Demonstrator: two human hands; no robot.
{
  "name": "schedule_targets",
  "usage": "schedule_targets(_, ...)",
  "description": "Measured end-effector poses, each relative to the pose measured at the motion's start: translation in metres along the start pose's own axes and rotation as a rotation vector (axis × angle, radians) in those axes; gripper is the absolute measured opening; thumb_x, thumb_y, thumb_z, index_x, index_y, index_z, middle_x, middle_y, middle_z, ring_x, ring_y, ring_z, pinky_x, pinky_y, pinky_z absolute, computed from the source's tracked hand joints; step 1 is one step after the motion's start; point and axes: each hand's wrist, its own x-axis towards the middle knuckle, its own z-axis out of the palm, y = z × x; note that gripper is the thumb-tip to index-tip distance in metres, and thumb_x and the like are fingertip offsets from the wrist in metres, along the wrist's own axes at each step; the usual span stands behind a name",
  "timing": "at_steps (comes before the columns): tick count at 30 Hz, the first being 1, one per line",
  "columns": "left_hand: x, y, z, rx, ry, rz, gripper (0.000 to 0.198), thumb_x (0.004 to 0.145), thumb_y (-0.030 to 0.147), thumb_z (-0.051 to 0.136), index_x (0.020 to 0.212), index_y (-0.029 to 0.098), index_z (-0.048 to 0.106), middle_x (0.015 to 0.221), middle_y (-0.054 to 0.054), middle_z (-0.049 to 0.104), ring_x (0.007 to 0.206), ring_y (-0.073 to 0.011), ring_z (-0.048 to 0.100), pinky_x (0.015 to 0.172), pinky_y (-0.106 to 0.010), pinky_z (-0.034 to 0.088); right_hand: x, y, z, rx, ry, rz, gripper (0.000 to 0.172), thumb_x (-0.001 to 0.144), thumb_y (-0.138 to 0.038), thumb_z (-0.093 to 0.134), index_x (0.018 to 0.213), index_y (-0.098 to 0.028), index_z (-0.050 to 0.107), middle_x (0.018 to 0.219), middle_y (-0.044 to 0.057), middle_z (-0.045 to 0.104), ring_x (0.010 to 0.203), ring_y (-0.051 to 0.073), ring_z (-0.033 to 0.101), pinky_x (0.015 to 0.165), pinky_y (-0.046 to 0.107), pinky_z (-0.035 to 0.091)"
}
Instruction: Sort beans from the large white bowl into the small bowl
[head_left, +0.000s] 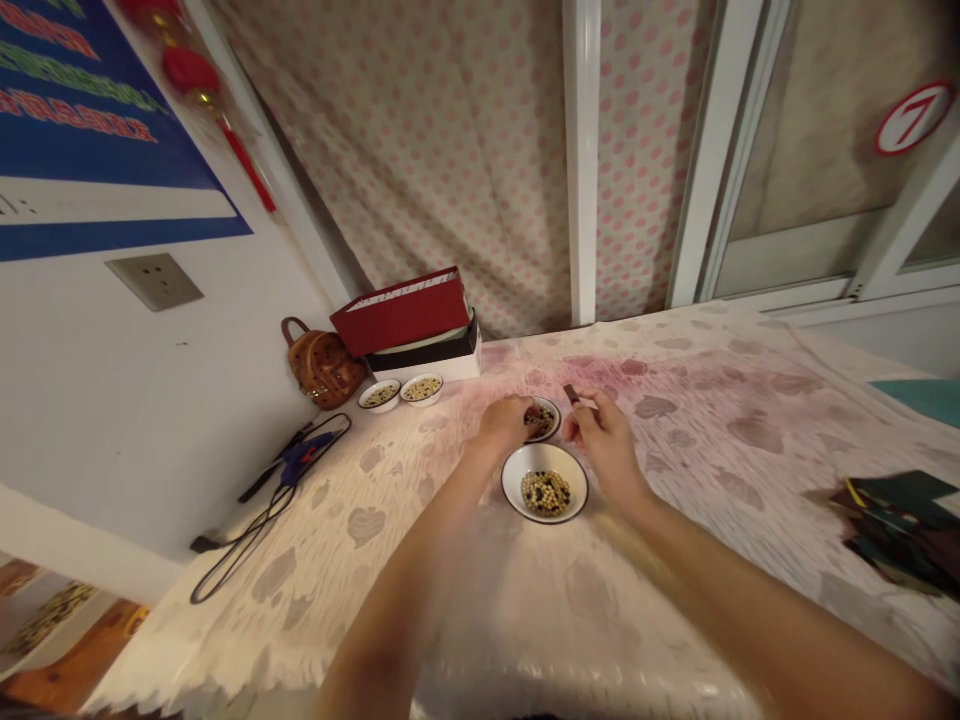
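Note:
My left hand reaches over the rim of a small white bowl, its fingers curled down among dark and gold beads. Whatever those fingertips pinch is hidden. To the right of this bowl, my right hand is closed on a small dark brown strip, which sticks up from the fingers. Nearer to me, between my forearms, stands a larger white bowl with a dark rim. Gold and black beads cover its bottom.
Two small bead bowls stand at the back left, before a red box on a white box. A brown mini backpack leans beside them. A blue glue gun with its cord lies left; dark green pieces lie right.

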Motion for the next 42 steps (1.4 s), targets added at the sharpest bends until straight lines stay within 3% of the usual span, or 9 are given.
schedule_targets(10,-0.002,-0.014,0.011,-0.17,0.085,-0.004,0.017,0.089,0.018,0.067,0.1,0.021,0.08,0.099,-0.005,0.079,0.09,-0.0191,0.07,0.081,-0.028,0.05,-0.003,-0.005,0.002,0.017,0.0,-0.003,0.028,0.082,-0.039,0.056,0.103,-0.022,0.058,0.053,-0.007,0.058,0.05,0.014,0.053,0.05,0.025,0.039)
schedule_targets(15,-0.003,-0.014,0.01,-0.219,0.168,0.029,0.018,0.089,0.016,0.067,0.098,0.021,0.081,0.102,-0.006,0.078,0.089,-0.018,0.068,0.083,-0.028,0.05,-0.003,-0.007,0.002,0.012,-0.001,-0.003,0.028,0.081,-0.04,0.056,0.102,-0.022,0.057,0.052,-0.007,0.057,0.049,0.014,0.052,0.047,0.025,0.036)
schedule_targets(21,-0.031,0.002,-0.001,-0.401,0.247,0.031,0.016,0.092,0.026,0.066,0.092,0.019,0.08,0.093,-0.004,0.078,0.085,-0.0172,0.067,0.078,-0.028,0.048,-0.004,-0.004,0.003,0.036,-0.02,0.008,0.027,0.082,-0.039,0.056,0.103,-0.022,0.057,0.054,-0.007,0.058,0.05,0.015,0.054,0.048,0.025,0.038)
schedule_targets(26,-0.059,0.016,0.001,-0.459,0.224,0.06,0.032,0.097,0.035,0.055,0.076,0.019,0.073,0.079,-0.002,0.073,0.074,-0.0166,0.062,0.07,-0.028,0.044,-0.008,0.001,0.003,-0.025,-0.066,-0.031,0.026,0.089,-0.039,0.055,0.108,-0.022,0.059,0.055,-0.006,0.058,0.051,0.015,0.055,0.051,0.026,0.04)
schedule_targets(30,-0.065,0.016,0.004,-0.485,0.226,0.025,0.037,0.099,0.036,0.048,0.069,0.02,0.064,0.072,-0.002,0.067,0.071,-0.0175,0.058,0.07,-0.03,0.042,-0.012,-0.002,0.003,-0.054,-0.104,-0.037,0.024,0.09,-0.039,0.054,0.107,-0.022,0.06,0.055,-0.006,0.057,0.049,0.015,0.053,0.048,0.027,0.036)
schedule_targets(36,-0.066,0.015,-0.001,-0.84,0.235,0.004,0.031,0.099,0.032,0.045,0.072,0.02,0.054,0.072,-0.001,0.057,0.072,-0.0151,0.053,0.072,-0.029,0.042,-0.018,-0.008,0.006,-0.077,-0.149,-0.049,0.024,0.092,-0.041,0.054,0.106,-0.022,0.06,0.056,-0.006,0.058,0.051,0.015,0.053,0.048,0.026,0.035)
schedule_targets(42,-0.067,0.016,-0.004,-1.165,0.179,0.036,0.031,0.091,0.046,0.066,0.082,0.017,0.06,0.077,0.0,0.059,0.073,-0.0121,0.053,0.071,-0.026,0.042,-0.022,-0.015,0.007,-0.065,-0.178,-0.062,0.019,0.092,-0.04,0.055,0.099,-0.023,0.058,0.056,-0.005,0.059,0.052,0.014,0.055,0.05,0.026,0.036)
